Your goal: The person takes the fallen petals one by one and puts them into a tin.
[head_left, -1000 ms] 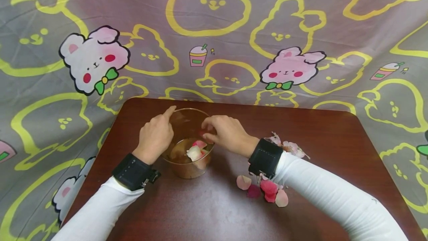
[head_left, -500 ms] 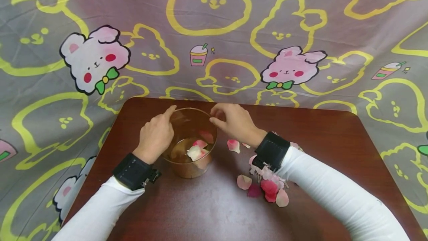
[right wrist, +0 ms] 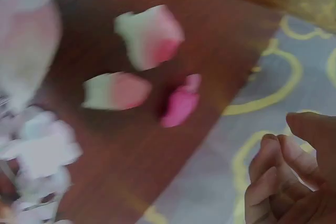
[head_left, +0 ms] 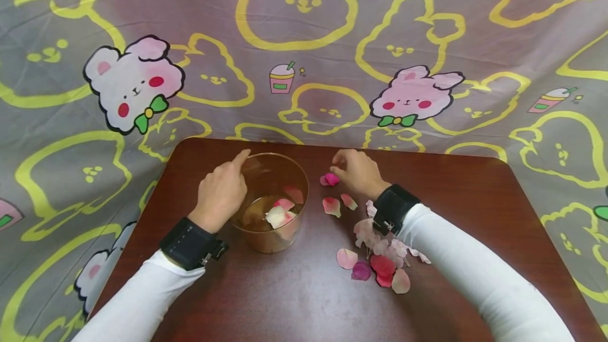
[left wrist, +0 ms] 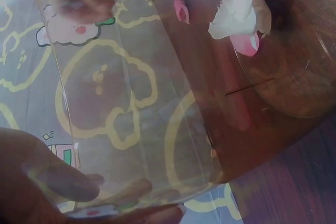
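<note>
Near the back left of the dark brown wooden bench stands a round clear plastic cup, upright, with a few pale pink and cream petals lying in its bottom; the left wrist view looks through its wall and shows the same petals pressed near the base. The left hand grips the cup's left side, fingers curled round the wall and the forefinger laid along the rim. Just right of the cup, the right hand rests low over the bench with its fingers curled, and the fingertips touch a small deep pink petal; whether they pinch it cannot be told. In the right wrist view that petal lies free on the wood, apart from the curled fingers. Half a second ago the right hand was at the cup's rim; it has since drawn away to the right and come down beside the cup, while the left hand has not moved. Two pink-and-white petals lie between cup and right wrist, and a loose heap of pink, red and white petals lies nearer, partly under the white sleeve. Behind hangs a grey cloth with yellow and pink rabbits.
</note>
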The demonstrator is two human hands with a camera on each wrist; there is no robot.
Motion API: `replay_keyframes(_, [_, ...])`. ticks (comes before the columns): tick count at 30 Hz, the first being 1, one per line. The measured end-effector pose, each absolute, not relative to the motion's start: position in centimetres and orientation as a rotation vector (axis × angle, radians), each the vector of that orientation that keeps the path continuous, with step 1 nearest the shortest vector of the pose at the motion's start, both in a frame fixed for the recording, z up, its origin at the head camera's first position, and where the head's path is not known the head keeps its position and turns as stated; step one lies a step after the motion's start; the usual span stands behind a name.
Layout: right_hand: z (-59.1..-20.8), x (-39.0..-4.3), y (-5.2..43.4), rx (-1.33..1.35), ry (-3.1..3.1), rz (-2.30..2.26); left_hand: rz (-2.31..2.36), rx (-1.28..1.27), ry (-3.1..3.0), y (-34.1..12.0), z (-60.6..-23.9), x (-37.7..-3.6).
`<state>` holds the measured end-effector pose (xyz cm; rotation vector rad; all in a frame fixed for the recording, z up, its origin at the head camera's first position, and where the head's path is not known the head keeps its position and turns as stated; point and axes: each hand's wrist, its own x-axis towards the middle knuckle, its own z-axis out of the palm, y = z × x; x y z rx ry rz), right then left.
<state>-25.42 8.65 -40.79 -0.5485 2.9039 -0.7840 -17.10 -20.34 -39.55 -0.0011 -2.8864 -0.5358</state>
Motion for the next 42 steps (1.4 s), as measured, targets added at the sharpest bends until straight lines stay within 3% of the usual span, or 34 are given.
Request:
replay_keyframes(16, [-46.8,-26.5,11.5,-0.347,2.69,-0.432,-0.539,0.014,-2.889,-20.4,-39.5,-17.1])
replay_keyframes(42, [-46.7,-26.2,11.0,-0.414,2.805,-0.436,-0.538,-0.001,-2.897,-20.4,-39.5,-17.0])
